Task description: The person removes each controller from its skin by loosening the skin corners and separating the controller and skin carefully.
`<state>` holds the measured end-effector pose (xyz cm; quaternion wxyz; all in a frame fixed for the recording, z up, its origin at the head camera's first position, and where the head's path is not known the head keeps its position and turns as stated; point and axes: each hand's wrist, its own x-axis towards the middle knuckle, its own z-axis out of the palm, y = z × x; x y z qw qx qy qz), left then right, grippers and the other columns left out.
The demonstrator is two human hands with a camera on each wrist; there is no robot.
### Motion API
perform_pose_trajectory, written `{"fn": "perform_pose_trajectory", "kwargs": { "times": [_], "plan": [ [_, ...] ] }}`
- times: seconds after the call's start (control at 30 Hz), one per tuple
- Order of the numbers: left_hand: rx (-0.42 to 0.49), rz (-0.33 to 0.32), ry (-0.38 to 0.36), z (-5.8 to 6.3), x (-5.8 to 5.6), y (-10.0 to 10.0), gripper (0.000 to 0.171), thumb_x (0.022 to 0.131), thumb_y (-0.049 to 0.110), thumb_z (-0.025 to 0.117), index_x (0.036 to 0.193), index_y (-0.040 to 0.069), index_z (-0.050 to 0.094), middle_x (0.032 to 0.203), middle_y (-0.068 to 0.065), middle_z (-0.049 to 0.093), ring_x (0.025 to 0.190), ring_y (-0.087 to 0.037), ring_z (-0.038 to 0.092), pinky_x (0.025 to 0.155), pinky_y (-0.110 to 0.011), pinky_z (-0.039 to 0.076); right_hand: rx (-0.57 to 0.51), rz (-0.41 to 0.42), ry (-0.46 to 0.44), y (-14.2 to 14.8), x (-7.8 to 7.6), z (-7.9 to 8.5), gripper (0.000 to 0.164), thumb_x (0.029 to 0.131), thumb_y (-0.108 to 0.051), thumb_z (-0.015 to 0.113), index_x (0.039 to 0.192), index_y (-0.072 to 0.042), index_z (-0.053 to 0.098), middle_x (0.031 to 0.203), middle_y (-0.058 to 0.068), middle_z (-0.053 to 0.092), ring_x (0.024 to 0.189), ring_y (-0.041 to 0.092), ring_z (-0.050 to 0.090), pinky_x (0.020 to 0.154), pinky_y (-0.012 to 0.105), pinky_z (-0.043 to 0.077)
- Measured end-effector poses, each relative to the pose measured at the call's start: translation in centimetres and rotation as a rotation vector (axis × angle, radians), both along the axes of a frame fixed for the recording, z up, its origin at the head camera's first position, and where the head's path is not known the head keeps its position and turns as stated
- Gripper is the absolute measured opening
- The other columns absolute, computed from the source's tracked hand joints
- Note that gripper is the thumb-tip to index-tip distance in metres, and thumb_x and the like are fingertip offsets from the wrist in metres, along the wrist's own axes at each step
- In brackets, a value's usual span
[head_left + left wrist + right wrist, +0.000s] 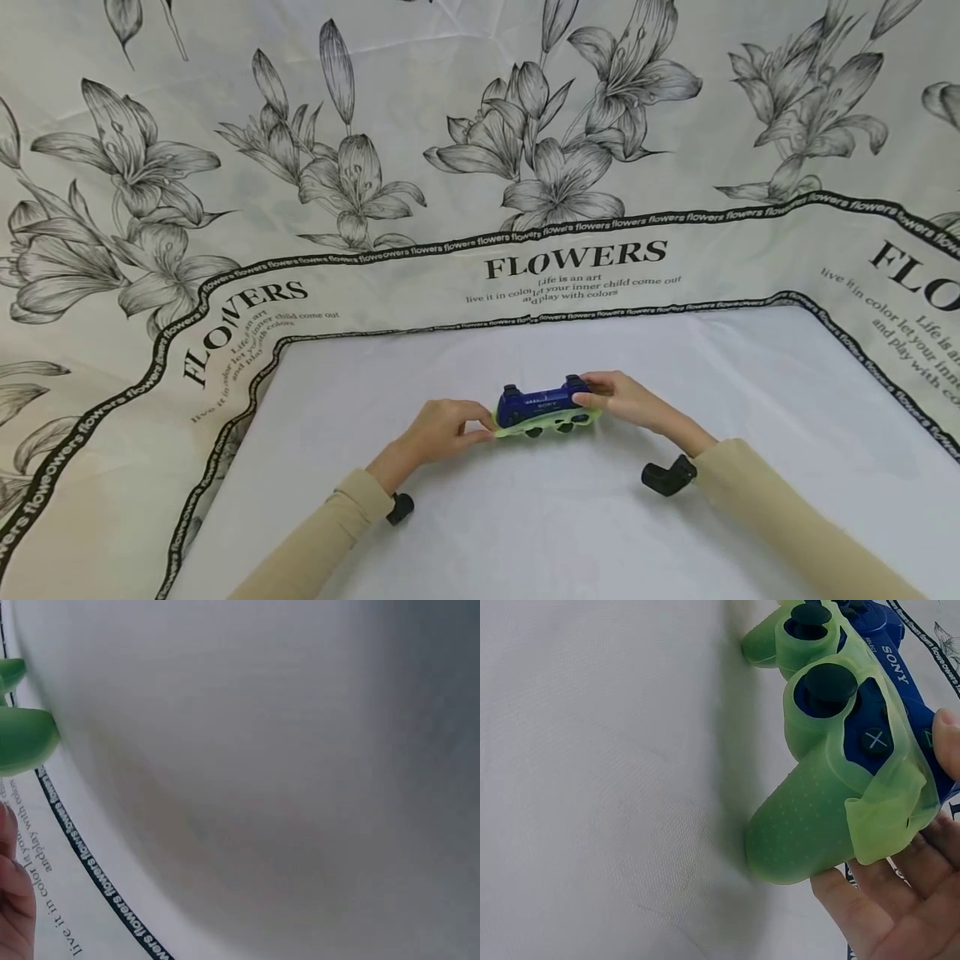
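A blue Sony game controller (546,403) is partly inside a light green silicone cover (517,431). My left hand (442,432) grips the left end, fingers and thumb at the cover's edge. With its thumb on the top face and its fingers underneath, my right hand (618,402) holds the right end. In the right wrist view the cover wraps both handles, and a flap (885,817) of it is folded back beside the X button. Black thumbsticks (830,681) stand through its openings. The left wrist view catches only green handle ends (26,741) and some fingers (15,900).
A white cloth-covered table (540,525) lies beneath. Behind and at the sides hangs a curtain (420,200) with lily drawings and "FLOWERS" lettering. Black wrist-camera mounts (670,476) stick out by both sleeves.
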<state>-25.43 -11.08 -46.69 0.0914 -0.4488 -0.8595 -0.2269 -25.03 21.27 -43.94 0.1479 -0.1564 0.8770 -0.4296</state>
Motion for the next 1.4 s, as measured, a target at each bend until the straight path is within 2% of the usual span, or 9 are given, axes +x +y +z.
{"fn": "perform_pose_trajectory", "kwargs": {
  "times": [0.1, 0.17, 0.27, 0.37, 0.5, 0.7, 0.83, 1.03, 1.4],
  "plan": [
    [0.069, 0.083, -0.199, 0.1, 0.3, 0.4, 0.014, 0.089, 0.031, 0.068, 0.090, 0.019, 0.075, 0.075, 0.003, 0.073, 0.044, 0.006, 0.034, 0.042, -0.012, 0.026, -0.007, 0.000, -0.002, 0.0, 0.1, 0.0, 0.071, 0.096, -0.037, 0.056, 0.138, 0.016, 0.036, 0.134, 0.032, 0.051, 0.127, 0.044, 0.048, 0.105, 0.054, 0.040],
    [0.133, 0.160, -0.353, 0.3, 0.6, 0.7, 0.017, 0.088, 0.032, 0.070, 0.087, 0.016, 0.076, 0.068, -0.002, 0.072, 0.038, 0.000, 0.040, 0.040, -0.015, 0.025, -0.015, 0.000, -0.005, 0.0, 0.3, -0.1, 0.071, 0.096, -0.037, 0.057, 0.139, 0.015, 0.035, 0.135, 0.032, 0.050, 0.128, 0.044, 0.047, 0.105, 0.054, 0.040],
    [0.208, 0.283, -0.546, 0.7, 1.0, 1.2, 0.018, 0.083, 0.033, 0.075, 0.081, 0.016, 0.078, 0.075, -0.004, 0.074, 0.037, -0.011, 0.052, 0.038, -0.019, 0.026, -0.019, -0.002, -0.004, -0.2, 0.4, 0.0, 0.071, 0.096, -0.037, 0.056, 0.139, 0.015, 0.035, 0.136, 0.032, 0.049, 0.128, 0.044, 0.047, 0.105, 0.054, 0.040],
    [0.242, 0.379, -0.645, 1.0, 1.1, 1.6, 0.018, 0.078, 0.036, 0.078, 0.078, 0.017, 0.078, 0.085, -0.001, 0.075, 0.047, -0.020, 0.063, 0.040, -0.021, 0.029, -0.003, -0.010, -0.001, -0.1, 0.4, 0.0, 0.072, 0.096, -0.039, 0.056, 0.140, 0.015, 0.035, 0.137, 0.032, 0.048, 0.128, 0.044, 0.046, 0.105, 0.054, 0.040],
    [0.293, 0.437, -0.666, 1.3, 1.1, 2.1, 0.019, 0.074, 0.033, 0.082, 0.075, 0.015, 0.078, 0.076, 0.000, 0.074, 0.055, -0.021, 0.067, 0.043, -0.021, 0.032, 0.020, -0.020, 0.004, -0.1, 0.3, 0.1, 0.073, 0.096, -0.040, 0.055, 0.140, 0.015, 0.035, 0.137, 0.032, 0.047, 0.129, 0.045, 0.046, 0.105, 0.054, 0.040],
    [0.388, 0.445, -0.521, 1.6, 0.9, 2.7, 0.020, 0.064, 0.023, 0.089, 0.067, 0.009, 0.075, 0.064, -0.004, 0.071, 0.050, -0.007, 0.059, 0.044, -0.020, 0.042, 0.017, -0.033, 0.006, -0.3, 0.3, 0.2, 0.073, 0.096, -0.040, 0.055, 0.140, 0.015, 0.034, 0.140, 0.034, 0.043, 0.131, 0.047, 0.042, 0.107, 0.055, 0.038],
    [0.418, 0.466, -0.480, 1.7, 0.4, 2.9, 0.025, 0.062, 0.020, 0.090, 0.076, 0.007, 0.075, 0.072, -0.007, 0.072, 0.061, -0.013, 0.065, 0.052, -0.021, 0.048, 0.034, -0.037, 0.009, -0.5, 0.2, 0.2, 0.074, 0.097, -0.042, 0.052, 0.141, 0.014, 0.033, 0.143, 0.034, 0.038, 0.133, 0.048, 0.037, 0.108, 0.056, 0.035],
    [0.373, 0.352, -0.579, 1.8, -0.1, 3.3, 0.055, 0.073, 0.012, 0.084, 0.123, 0.001, 0.063, 0.122, -0.015, 0.066, 0.114, -0.030, 0.060, 0.093, -0.036, 0.052, 0.030, -0.044, -0.010, -0.5, 0.2, 0.2, 0.075, 0.097, -0.043, 0.053, 0.142, 0.014, 0.032, 0.144, 0.034, 0.037, 0.134, 0.048, 0.036, 0.108, 0.056, 0.036],
    [0.401, 0.207, -0.688, 1.7, 0.2, 3.8, 0.047, 0.091, 0.004, 0.064, 0.133, -0.009, 0.050, 0.134, -0.026, 0.054, 0.123, -0.036, 0.055, 0.101, -0.040, 0.047, -0.004, -0.056, -0.019, -0.4, 0.5, 0.3, 0.076, 0.096, -0.042, 0.054, 0.142, 0.014, 0.031, 0.144, 0.034, 0.037, 0.134, 0.048, 0.037, 0.107, 0.055, 0.037]
  ]
}}
